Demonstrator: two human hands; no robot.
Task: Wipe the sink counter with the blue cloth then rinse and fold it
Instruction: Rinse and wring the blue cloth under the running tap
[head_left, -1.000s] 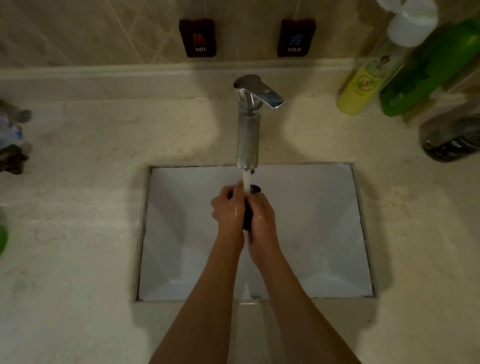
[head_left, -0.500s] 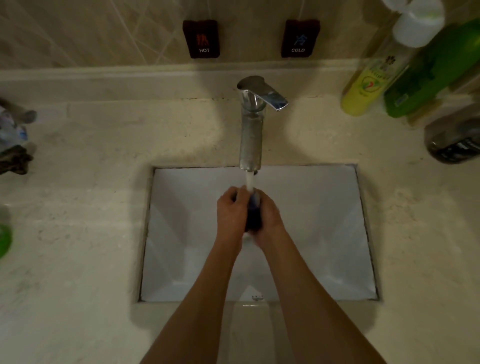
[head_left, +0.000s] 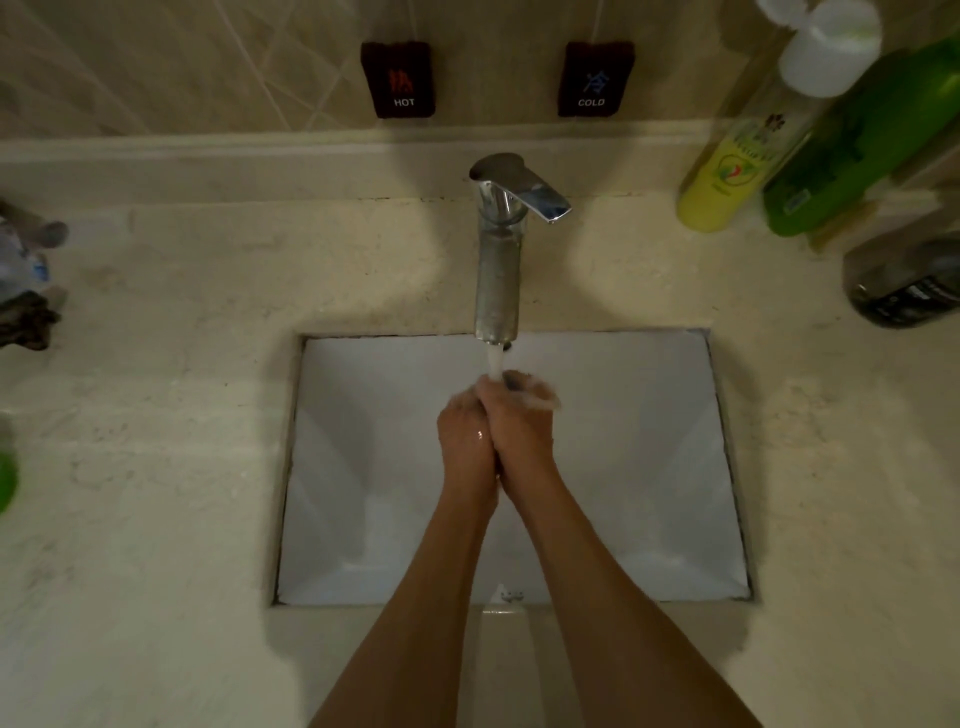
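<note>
1. Head view: both hands are pressed together over the sink (head_left: 649, 467), the left hand (head_left: 464, 441) and the right hand (head_left: 519, 431) closed palm to palm around the blue cloth (head_left: 514, 382).
2. Only a small dark tip of the cloth is seen above the fingers, directly under the faucet (head_left: 498, 260); the rest is hidden between the palms.
3. Water (head_left: 494, 361) is running from the spout onto the cloth and knuckles, so the rinsing step is judged to be in hand.
4. For a thorough rinse, the cloth should be opened and turned under the stream, then squeezed, since a tight wad is likely to keep dirt inside.
5. The squeezing is best kept low over the basin, so that the wiped tabletop (head_left: 156, 415) is not splashed.
6. Folding is not yet done.
</note>
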